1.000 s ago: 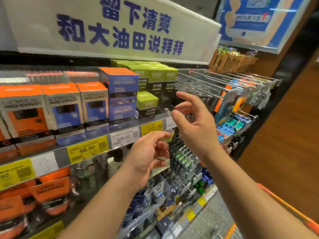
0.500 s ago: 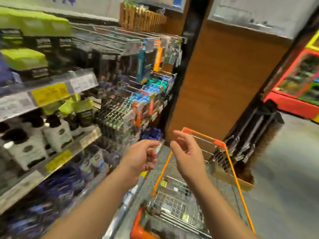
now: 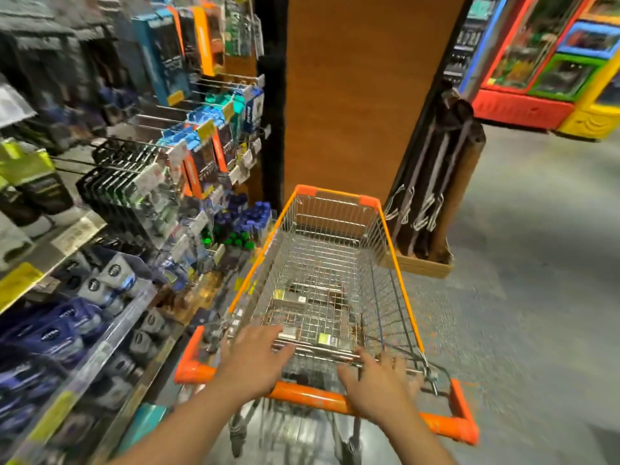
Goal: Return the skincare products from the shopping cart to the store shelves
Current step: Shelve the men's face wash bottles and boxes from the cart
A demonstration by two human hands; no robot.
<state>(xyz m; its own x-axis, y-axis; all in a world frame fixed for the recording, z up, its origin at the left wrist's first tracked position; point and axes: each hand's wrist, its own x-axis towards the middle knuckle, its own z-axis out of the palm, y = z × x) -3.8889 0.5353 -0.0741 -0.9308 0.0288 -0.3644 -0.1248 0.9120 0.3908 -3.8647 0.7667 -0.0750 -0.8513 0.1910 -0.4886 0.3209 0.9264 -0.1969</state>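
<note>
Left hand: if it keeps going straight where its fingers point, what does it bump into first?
Probably the small pale box lying in the cart, just past the left hand fingertips. The hand is open above the orange handle. Depth is blurry, so it might touch the basket's near wire edge first.

Even indoor store light, moderately bright, source not in view. Heavy motion blur over the shelves [image 3: 77, 229] left of the fingers; packet labels smeared, mostly unreadable. Floor [image 3: 536, 297] right of the fingers streaked and soft. Sharpest zone sits just past the fingertips: wire mesh of the cart [image 3: 399, 236] reads fairly crisp. Left hand [image 3: 255, 360] and right hand [image 3: 379, 380] slightly soft, spread fingers blurred at the tips. Wide-angle bend: shelf lines curve toward the frame edges. Small glare on clear shelf fronts. Dim below the cart handle, shadows soft.
</note>
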